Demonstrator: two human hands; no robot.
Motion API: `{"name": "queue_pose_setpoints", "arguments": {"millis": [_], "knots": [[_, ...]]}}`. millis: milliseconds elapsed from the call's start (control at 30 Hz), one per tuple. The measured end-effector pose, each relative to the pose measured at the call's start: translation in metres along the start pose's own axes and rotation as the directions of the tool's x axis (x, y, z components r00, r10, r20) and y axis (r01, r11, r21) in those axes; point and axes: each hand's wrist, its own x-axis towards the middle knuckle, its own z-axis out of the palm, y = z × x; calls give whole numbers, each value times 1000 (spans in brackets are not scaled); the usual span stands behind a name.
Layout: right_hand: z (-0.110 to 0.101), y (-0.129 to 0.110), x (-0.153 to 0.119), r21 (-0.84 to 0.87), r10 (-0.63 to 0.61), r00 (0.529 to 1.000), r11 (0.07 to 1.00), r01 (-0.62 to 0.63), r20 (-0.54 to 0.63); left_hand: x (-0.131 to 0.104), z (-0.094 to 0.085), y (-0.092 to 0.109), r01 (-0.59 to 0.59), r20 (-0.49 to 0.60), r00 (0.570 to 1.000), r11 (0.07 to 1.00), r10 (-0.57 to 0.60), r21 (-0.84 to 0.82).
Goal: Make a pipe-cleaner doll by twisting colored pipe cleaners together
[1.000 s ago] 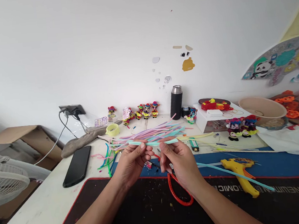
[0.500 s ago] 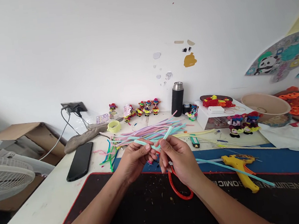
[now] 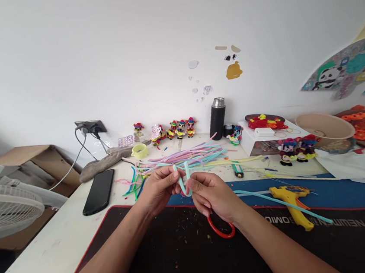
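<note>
At centre, our left hand and right hand pinch one bent pipe cleaner; the red-edged mat spreads below.

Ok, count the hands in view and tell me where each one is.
2. The left hand pinches the left side of the bent mint strip; the right hand pinches its right side, above the red handle. No others show.
</note>
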Motion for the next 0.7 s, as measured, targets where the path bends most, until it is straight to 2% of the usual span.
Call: {"name": "queue_pose_setpoints", "arguments": {"millis": [133, 333, 700], "knots": [[-1, 0, -1, 10, 49, 998, 999, -49, 31, -1, 2, -3, -3, 31, 1000, 998, 1, 63], [-2, 3, 0, 66, 87, 995, 994, -91, 55, -1, 2, -5, 15, -3, 1000, 997, -15, 76], [-3, 3, 0, 163, 175, 978, 968, -192, 109, -3, 4, -5, 60, 32, 998, 998, -60, -12]]}}
